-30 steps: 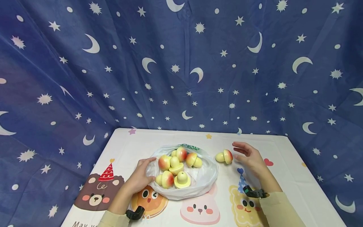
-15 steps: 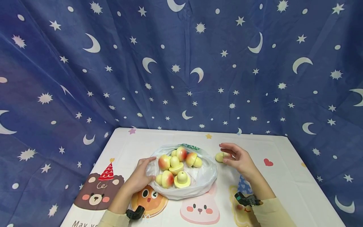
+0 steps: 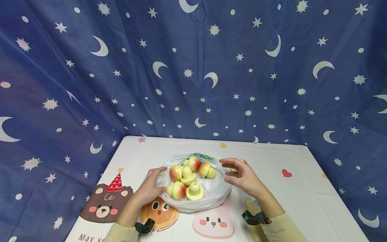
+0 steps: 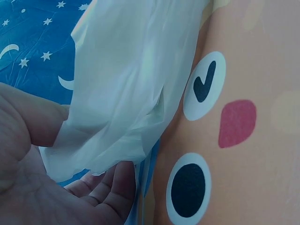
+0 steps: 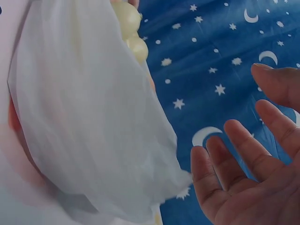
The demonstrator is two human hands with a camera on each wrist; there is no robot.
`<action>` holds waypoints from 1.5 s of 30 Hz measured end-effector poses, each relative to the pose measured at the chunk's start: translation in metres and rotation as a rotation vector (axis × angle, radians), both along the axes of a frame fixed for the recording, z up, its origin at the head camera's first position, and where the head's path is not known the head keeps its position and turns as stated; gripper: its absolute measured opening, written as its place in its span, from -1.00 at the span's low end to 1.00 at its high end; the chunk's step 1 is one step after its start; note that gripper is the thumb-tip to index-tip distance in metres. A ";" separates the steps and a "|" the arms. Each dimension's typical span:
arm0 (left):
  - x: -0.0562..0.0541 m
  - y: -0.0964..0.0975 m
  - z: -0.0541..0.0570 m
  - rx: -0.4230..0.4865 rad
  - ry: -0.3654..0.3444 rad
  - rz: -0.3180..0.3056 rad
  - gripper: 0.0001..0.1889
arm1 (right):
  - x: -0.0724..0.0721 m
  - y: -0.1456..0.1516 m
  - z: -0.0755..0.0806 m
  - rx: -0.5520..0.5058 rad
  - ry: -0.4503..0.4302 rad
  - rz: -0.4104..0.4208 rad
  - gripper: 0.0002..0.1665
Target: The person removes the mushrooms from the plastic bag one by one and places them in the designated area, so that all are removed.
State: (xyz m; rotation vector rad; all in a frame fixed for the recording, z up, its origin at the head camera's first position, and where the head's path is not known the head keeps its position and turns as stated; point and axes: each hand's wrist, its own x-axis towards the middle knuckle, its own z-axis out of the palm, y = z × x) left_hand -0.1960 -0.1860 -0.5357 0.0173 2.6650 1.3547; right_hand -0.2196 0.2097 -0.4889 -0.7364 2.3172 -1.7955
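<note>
A white plastic bag (image 3: pixel 219 195) stands with its mouth up on the table. Inside are several toy mushrooms (image 3: pixel 195 191) with yellow stems and red-and-yellow caps. My left hand (image 3: pixel 151 188) holds the bag's left rim; in the left wrist view the thin plastic (image 4: pixel 126 79) passes between thumb and fingers. My right hand (image 3: pixel 243 178) is at the bag's right side, fingers apart and slightly bent, with nothing in it; the right wrist view shows its fingertips beside the bag's edge (image 5: pixel 164 187). Behind this hand, another mushroom (image 3: pixel 243 161) lies mostly hidden.
The table (image 3: pixel 302 188) wears a white cloth printed with cartoon faces, a heart and stars. A blue curtain (image 3: pixel 193 84) with moons and stars hangs behind and around it. Each wrist carries a black strap (image 3: pixel 144 226).
My right hand has moved left, past the loose mushroom, to the bag's right rim. The left hand stays at the bag's left side, and the mushrooms inside look unmoved.
</note>
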 end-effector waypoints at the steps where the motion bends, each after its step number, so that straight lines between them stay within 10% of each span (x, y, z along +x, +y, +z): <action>1: 0.000 0.000 0.000 0.004 -0.001 0.000 -0.18 | 0.001 -0.002 0.000 -0.001 -0.004 0.005 -0.26; 45: -0.001 0.002 -0.001 0.004 0.001 -0.003 -0.17 | 0.008 -0.068 -0.033 -0.014 -0.149 0.142 -0.27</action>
